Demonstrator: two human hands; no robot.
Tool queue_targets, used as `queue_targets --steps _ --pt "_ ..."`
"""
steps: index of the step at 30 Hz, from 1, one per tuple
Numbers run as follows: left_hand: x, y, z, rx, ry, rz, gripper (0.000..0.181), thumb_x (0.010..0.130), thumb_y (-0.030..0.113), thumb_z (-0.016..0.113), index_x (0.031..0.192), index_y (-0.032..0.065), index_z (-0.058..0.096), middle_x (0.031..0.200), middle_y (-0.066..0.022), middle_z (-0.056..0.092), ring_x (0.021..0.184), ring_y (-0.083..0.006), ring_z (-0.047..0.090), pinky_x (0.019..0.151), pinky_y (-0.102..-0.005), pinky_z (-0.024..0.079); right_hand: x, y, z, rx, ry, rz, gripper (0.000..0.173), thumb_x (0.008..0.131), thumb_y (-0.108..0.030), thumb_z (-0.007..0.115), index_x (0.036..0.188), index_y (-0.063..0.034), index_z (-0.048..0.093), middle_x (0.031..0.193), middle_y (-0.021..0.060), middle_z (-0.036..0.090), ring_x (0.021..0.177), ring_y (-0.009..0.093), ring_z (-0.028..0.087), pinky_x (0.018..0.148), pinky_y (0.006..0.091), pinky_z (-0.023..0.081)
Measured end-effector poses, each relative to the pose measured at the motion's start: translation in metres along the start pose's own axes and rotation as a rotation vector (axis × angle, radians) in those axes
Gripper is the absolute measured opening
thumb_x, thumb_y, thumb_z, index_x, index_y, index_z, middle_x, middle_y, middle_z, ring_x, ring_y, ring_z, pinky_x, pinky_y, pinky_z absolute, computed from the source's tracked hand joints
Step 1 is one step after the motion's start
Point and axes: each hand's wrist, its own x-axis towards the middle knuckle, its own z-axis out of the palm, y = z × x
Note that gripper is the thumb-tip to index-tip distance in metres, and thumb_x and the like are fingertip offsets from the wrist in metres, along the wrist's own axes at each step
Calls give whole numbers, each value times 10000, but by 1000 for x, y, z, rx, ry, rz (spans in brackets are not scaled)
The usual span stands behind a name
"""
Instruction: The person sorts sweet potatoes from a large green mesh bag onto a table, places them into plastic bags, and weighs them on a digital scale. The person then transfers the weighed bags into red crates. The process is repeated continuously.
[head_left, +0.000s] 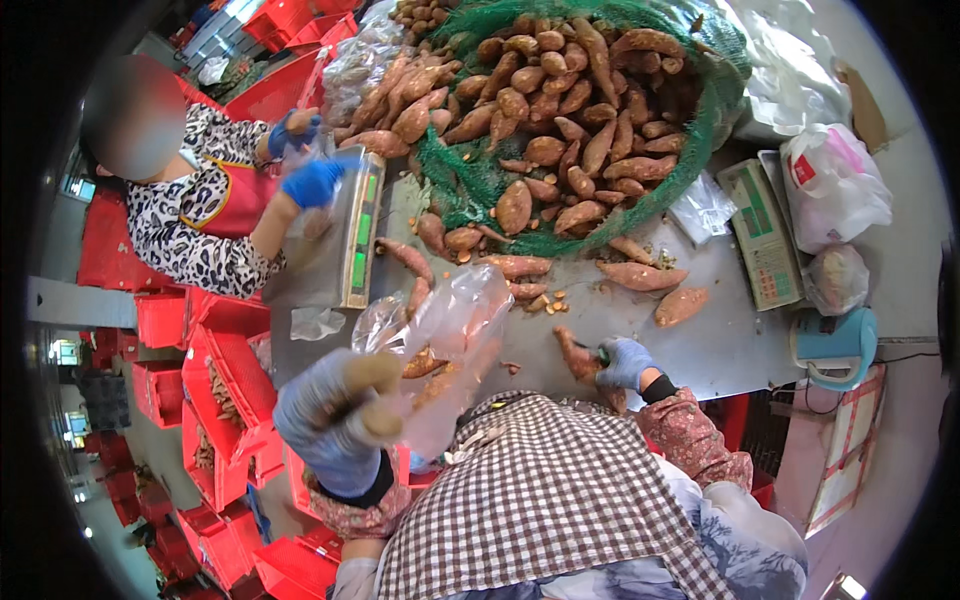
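My left hand (341, 420), in a blue knit glove with soiled tan fingers, is blurred by motion at the mouth of a clear plastic bag (469, 322). The fingers appear to pinch the bag's near edge. Sweet potatoes (435, 382) show through the film. On the metal table my right hand (628, 364), in a blue glove with a black cuff, grips a long sweet potato (576, 355). A small dark object, too hidden to name, shows by its thumb. Another sweet potato (613, 397) lies just below that hand, partly covered.
A green mesh sack (709, 142) spills sweet potatoes across the table (720, 345). Scales stand left (364, 232) and right (761, 232). A blue electric kettle (832, 345) is at the right edge. Across the left side, a co-worker in blue gloves (311, 184) handles a bag. Red crates (225, 375) fill the floor.
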Motion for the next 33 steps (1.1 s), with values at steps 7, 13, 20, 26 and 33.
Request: queue_targets --steps 7,13,20,26,33 --pt "2 4 28 -89 -348 -222 500 764 295 747 1133 -16 614 820 -66 680 732 -139 637 669 -253 491 13 38 -25 24 671 86 246 710 -167 683 933 -76 637 945 166 605 900 350 593 787 420 486" --pt "-36 -43 41 -471 -272 -662 590 860 255 662 1335 -8 431 1139 -136 625 924 -174 639 808 -276 520 13 36 -43 603 741 69 207 795 -118 650 982 -31 643 924 151 643 771 225 642 732 311 503" --pt "-80 -86 38 -694 -244 -806 679 893 274 599 1441 52 265 1392 -234 394 686 -206 662 641 -286 542 -18 -62 -65 561 686 -316 253 792 -93 680 1025 -16 619 933 85 627 849 169 594 786 270 484" --pt "-72 -66 20 -1102 -482 -665 814 854 313 625 1458 14 167 1393 -297 345 837 -270 661 812 -352 525 -12 -111 -40 137 466 -302 602 653 -254 772 1192 -100 552 1244 174 500 1121 369 507 912 416 453" --pt "-102 -76 -22 -1017 -474 -699 623 885 335 600 1324 -55 391 1022 -221 608 730 -219 634 702 -296 521 2 -9 -39 174 345 -17 296 726 -123 660 1017 -74 643 961 175 629 894 344 612 773 379 493"
